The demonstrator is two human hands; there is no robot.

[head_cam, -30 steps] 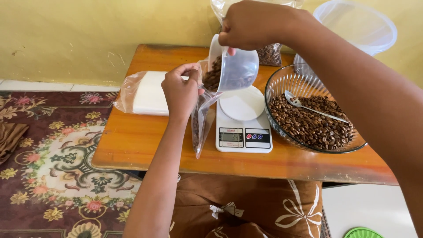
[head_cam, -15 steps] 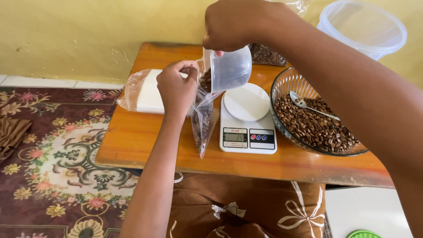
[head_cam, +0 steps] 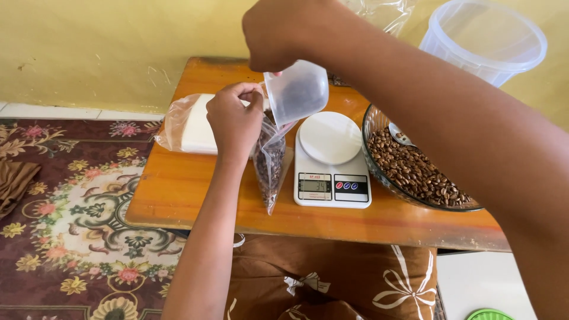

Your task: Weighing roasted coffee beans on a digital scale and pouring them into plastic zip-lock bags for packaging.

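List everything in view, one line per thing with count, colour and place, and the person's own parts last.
table: one, orange wood, centre
kitchen scale: one, white, on the table
glass bowl: one, clear, holding brown beans, right of the scale
spoon: one, metal, in the bowl
small bag: one, clear, part filled with beans, left of the scale
cup: one, clear plastic, tipped over the bag
flat packet: one, white in clear wrap, table's left
tub: one, clear plastic, top right
rug: one, maroon floral, left
cloth: one, brown patterned, below the table
left hand: holds the bag's mouth
right hand: holds the cup
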